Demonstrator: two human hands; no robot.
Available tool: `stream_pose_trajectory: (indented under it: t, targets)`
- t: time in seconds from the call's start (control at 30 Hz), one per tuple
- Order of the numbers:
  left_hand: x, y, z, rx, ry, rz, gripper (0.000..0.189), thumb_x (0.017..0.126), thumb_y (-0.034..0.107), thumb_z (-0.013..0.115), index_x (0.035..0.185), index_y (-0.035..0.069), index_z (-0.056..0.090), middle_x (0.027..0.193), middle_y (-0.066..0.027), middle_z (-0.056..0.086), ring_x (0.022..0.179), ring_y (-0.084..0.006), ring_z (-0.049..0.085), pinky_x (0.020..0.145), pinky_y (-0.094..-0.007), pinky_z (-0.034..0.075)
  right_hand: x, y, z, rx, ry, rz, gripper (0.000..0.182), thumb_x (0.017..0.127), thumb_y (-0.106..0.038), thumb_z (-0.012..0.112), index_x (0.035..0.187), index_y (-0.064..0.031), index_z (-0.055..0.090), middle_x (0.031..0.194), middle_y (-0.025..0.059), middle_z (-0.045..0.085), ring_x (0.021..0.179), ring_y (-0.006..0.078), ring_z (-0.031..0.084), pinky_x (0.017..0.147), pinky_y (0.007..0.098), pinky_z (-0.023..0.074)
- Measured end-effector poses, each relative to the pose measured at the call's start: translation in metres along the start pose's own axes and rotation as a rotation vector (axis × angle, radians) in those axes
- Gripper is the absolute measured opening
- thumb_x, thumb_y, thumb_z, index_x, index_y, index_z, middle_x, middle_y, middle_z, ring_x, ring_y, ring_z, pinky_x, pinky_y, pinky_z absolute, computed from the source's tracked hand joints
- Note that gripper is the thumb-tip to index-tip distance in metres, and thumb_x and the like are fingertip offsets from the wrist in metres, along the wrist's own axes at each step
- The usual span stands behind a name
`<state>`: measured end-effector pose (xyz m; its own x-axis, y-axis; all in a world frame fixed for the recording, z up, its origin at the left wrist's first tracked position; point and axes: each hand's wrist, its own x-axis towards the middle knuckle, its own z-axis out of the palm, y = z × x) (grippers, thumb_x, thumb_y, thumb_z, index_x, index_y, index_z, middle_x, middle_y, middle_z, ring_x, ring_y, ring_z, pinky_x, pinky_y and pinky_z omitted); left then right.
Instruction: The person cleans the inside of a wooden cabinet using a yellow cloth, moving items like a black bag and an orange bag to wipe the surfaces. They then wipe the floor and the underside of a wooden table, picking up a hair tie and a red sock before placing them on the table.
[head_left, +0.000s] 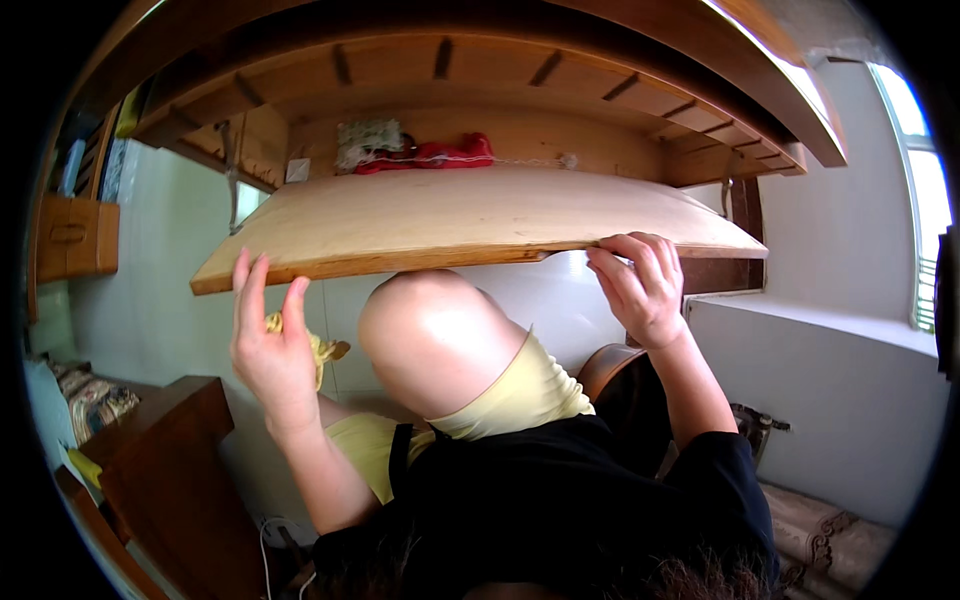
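Note:
A pale wooden flap panel (465, 214) lies lowered in front of an open wooden compartment, with metal stays at both sides. My right hand (641, 285) has its fingertips on the panel's front edge, near the edge's right part, its thumb side by a notch there. My left hand (270, 337) is at the edge's left part, fingers raised and apart from the thumb; whether they touch the panel I cannot tell. Inside the compartment lie a red cloth item (457, 152), a patterned light cloth item (369, 142) and a white cord (517, 161). My raised knee is below the panel's edge.
A wooden cabinet front with dark slots (495, 64) arches overhead. A small wooden drawer (67, 234) is at far left, above a dark brown wooden piece (169, 450). A yellow item (324, 352) shows behind my left hand. At right are a white ledge (817, 330) and a window.

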<state>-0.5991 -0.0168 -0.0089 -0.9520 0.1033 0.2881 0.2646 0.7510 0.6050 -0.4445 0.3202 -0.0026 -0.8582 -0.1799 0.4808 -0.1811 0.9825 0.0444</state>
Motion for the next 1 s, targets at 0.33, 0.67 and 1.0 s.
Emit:
stream_pose_trajectory:
  t: [0.33,0.67,1.0]
  targets:
    - [0.0,0.002,0.001,0.091,-0.011,0.045,0.036,0.088,0.016,0.071,0.12,0.003,0.062,0.138,-0.01,0.056,0.113,-0.0287,0.063,0.087,-0.0367,0.053,-0.003,0.006,0.01,-0.071,0.056,-0.004,0.031,0.07,-0.01,0.065,0.1,-0.0161,0.064,0.093,-0.0007,0.06,0.081,0.0174,0.058,0.079,0.0352,0.0451]
    - [-0.001,-0.005,-0.002,0.115,0.008,0.065,0.037,0.085,0.018,0.074,0.117,0.0,0.064,0.134,-0.0154,0.058,0.116,-0.032,0.061,0.092,-0.0364,0.052,0.011,0.001,-0.002,-0.113,0.028,-0.012,0.026,0.07,-0.013,0.066,0.095,-0.0174,0.07,0.09,-0.0014,0.062,0.081,0.0162,0.061,0.083,0.0371,0.0451]
    - [0.012,0.001,-0.015,0.21,-0.077,0.073,0.037,0.082,0.019,0.077,0.114,0.003,0.066,0.127,-0.0127,0.063,0.096,-0.0298,0.069,0.075,-0.0351,0.056,0.008,0.0,-0.002,-0.381,0.079,0.025,0.018,0.081,-0.02,0.074,0.098,-0.0239,0.072,0.114,-0.0028,0.064,0.116,0.0227,0.055,0.1,0.0432,0.0396]
